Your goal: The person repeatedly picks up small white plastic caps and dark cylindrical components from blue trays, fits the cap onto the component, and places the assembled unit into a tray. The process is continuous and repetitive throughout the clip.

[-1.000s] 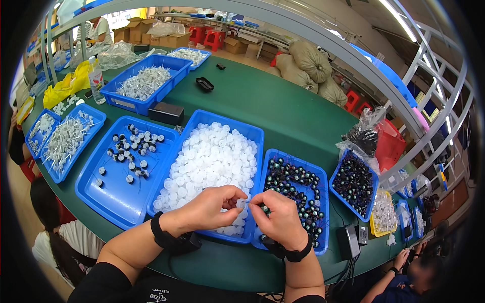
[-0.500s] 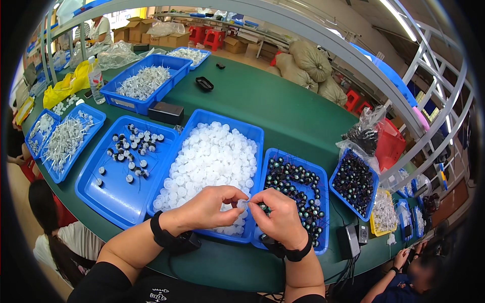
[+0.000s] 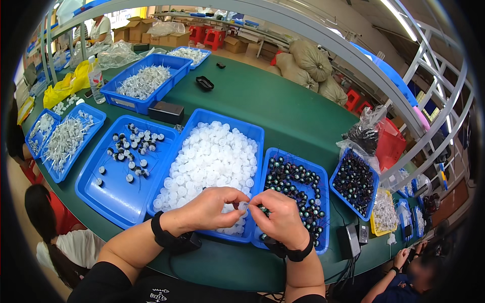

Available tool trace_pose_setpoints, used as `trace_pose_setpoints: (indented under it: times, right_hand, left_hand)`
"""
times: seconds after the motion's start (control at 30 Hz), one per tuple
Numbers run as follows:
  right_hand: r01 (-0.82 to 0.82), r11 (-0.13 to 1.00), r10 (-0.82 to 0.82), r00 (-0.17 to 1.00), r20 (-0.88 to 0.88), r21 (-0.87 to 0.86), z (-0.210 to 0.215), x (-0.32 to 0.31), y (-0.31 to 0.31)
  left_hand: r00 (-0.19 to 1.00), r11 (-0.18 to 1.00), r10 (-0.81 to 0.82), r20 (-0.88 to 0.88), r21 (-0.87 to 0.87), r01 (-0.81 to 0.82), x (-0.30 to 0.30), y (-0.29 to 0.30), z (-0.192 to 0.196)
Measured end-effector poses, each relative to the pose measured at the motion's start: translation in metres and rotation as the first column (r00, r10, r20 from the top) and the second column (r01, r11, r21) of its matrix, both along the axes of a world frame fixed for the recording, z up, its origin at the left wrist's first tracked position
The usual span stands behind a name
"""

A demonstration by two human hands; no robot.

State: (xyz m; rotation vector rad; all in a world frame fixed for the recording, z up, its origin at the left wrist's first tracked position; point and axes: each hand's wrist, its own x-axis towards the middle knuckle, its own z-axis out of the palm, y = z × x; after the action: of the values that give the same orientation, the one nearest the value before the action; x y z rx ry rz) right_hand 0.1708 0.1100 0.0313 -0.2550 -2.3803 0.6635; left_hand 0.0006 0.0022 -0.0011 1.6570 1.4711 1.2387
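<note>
A small white cap (image 3: 243, 206) is pinched between the fingertips of the left hand (image 3: 209, 208) and the right hand (image 3: 280, 217), which are brought together over the near edge of the bench (image 3: 283, 108). The cap is held just where the two hands meet, above the near rim of the middle blue tray (image 3: 202, 118). Both hands are closed around it at the fingertips; a dark bead-like piece may lie against it, but this cannot be told. The cap is seen as a small, round, translucent white piece, of the same kind as the heap of white caps (image 3: 212, 161) by which the middle tray is filled.

Just to the right, a second blue tray (image 3: 323, 174) with dark round beads (image 3: 293, 184) is partly covered by the right hand. To the left, a wider blue tray (image 3: 108, 202) is set, in which a loose scatter of black-and-white assembled pieces (image 3: 132, 146) is kept toward its far end, its near half being bare. A black band is worn on each wrist.

The near edge of the bench is closely lined with trays, so little bare green surface is left beside the hands; a broad open stretch of green is found beyond the trays, toward the far edge.
</note>
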Motion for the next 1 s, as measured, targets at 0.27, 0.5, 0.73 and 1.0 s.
trace_pose_setpoints:
  times: [0.27, 0.5, 0.73, 1.0]
  right_hand:
    - [0.07, 0.995, -0.065, 0.996, 0.065, -0.065, 0.0, 0.0, -0.003]
    - [0.032, 0.999, -0.032, 0.999, 0.035, -0.004, -0.01, -0.005, -0.006]
    - [0.031, 0.999, -0.029, 0.999, 0.035, -0.04, -0.004, -0.002, 0.0]
    - [0.029, 0.999, -0.028, 0.999, 0.033, -0.03, -0.004, -0.002, 0.0]
  left_hand:
    - [0.998, 0.998, 0.048, -0.038, 0.034, -0.046, 0.0, 0.001, -0.001]
    - [0.97, 0.984, 0.091, -0.226, 0.173, -0.052, 0.004, 0.003, -0.011]
    - [0.992, 0.986, 0.105, 0.074, 0.122, -0.113, 0.003, 0.002, -0.01]
    - [0.973, 0.968, 0.202, -0.111, 0.174, -0.181, 0.005, 0.0, -0.001]
